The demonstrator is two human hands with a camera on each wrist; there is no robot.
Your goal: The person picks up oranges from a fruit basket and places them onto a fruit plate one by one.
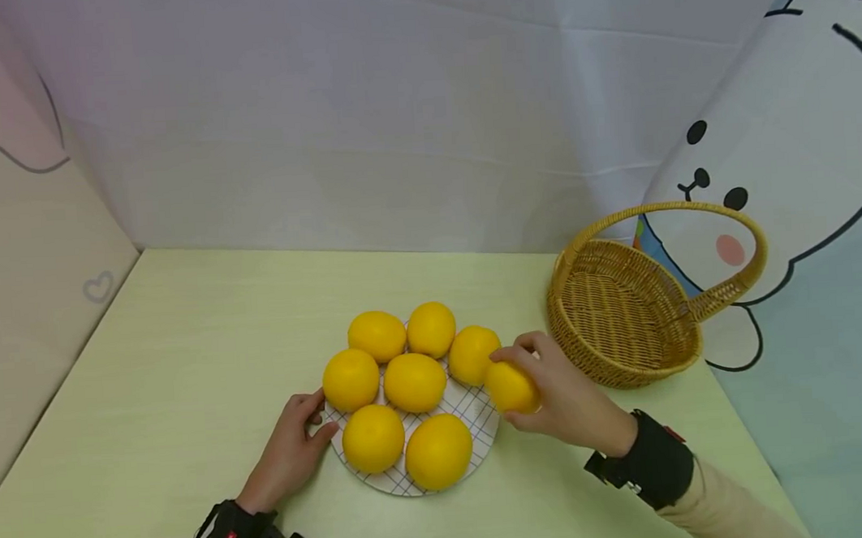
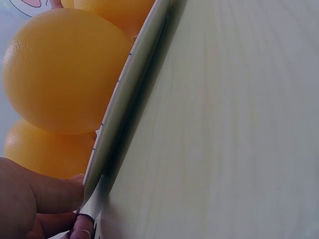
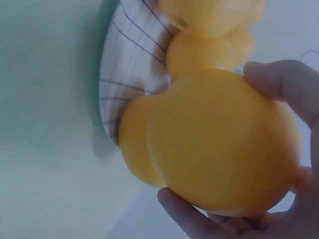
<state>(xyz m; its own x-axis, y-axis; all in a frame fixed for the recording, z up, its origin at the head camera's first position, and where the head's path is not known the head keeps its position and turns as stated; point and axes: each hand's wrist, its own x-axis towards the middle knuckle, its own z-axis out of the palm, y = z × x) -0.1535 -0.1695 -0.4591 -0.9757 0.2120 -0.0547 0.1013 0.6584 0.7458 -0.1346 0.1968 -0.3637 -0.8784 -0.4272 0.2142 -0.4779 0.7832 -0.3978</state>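
My right hand (image 1: 554,392) grips a round, smooth yellow-orange fruit (image 1: 512,387), shaped like an orange, at the right edge of the plate. In the right wrist view the thumb and fingers curl round this fruit (image 3: 224,144), which overlaps others behind it. Several like fruits (image 1: 414,383) sit on a round white plate (image 1: 475,413) with a dark grid pattern. At the plate's left rim is my left hand (image 1: 287,451). The left wrist view shows its thumb on top and fingers beneath, pinching the rim (image 2: 117,107).
To the right, a brown wicker basket (image 1: 616,316) with a tall arched handle stands near the edge of the pale wooden table (image 1: 208,337). A white cloth wall (image 1: 321,128) rises behind the table, and a cartoon-printed sheet (image 1: 798,160) hangs at the right.
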